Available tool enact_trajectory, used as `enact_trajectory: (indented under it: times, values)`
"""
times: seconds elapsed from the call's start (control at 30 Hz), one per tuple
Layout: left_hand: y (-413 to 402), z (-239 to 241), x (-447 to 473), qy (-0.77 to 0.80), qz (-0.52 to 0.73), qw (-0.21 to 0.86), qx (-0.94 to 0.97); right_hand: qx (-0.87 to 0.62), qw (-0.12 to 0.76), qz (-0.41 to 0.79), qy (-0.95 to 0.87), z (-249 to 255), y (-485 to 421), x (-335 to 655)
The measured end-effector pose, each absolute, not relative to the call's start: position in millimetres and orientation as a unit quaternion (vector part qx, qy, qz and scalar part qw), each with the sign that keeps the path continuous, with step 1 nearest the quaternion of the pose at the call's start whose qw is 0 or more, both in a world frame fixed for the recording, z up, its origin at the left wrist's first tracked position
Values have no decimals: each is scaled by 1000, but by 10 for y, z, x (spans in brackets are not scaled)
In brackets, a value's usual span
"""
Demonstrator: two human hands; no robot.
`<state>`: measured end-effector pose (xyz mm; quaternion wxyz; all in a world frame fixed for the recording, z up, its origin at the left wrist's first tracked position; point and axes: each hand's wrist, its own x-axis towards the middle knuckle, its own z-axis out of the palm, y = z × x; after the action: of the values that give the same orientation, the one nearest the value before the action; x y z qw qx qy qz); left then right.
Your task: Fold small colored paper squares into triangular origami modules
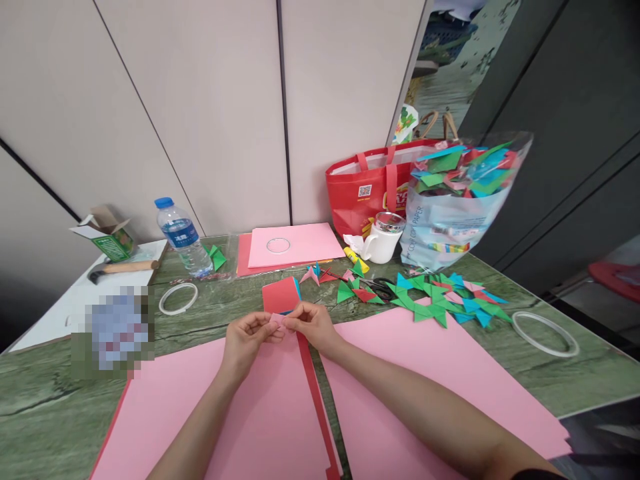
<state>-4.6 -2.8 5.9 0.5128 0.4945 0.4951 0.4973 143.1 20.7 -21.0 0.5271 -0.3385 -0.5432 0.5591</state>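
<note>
Between my hands is a small piece of pink paper point(278, 320), pinched from both sides above the pink sheets. My left hand point(249, 337) has its thumb and fingers closed on the paper's left side. From the right, my right hand point(313, 327) grips the other edge with thumb and forefinger. Just behind them lies a stack of red and blue paper pieces point(281, 293). Large pink sheets point(265, 407) with red ones beneath spread under my left arm, and another pink sheet point(415, 360) lies under my right forearm.
Folded green, blue and red paper pieces point(430, 307) lie at right by black scissors point(383, 288). Behind stand a white mug point(384, 241), a red bag point(350, 193) and a filled plastic bag point(445, 223). Leftward are a water bottle point(184, 239), tape roll point(179, 299) and hammer point(125, 267).
</note>
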Motion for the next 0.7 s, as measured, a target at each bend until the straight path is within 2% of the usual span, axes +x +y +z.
enact_trajectory:
  times: [0.23,0.33,0.43,0.53,0.6,0.7]
  values:
    - [-6,35,-54,525,500,457,516,-344,533,492,-596,-214,122,1365]
    - [12,-10,-75,549,497,316,593,-372,546,440,-609,-227,122,1376]
    - [53,-100,-115,530,469,160,688,-416,618,408,-528,-238,185,1421]
    - [108,-225,-163,540,407,104,729,-434,685,367,-456,-265,273,1466]
    - [136,-298,-192,580,358,90,726,-437,682,356,-465,-291,310,1481]
    - [155,-360,-226,574,328,73,747,-445,619,331,-556,-329,313,1476]
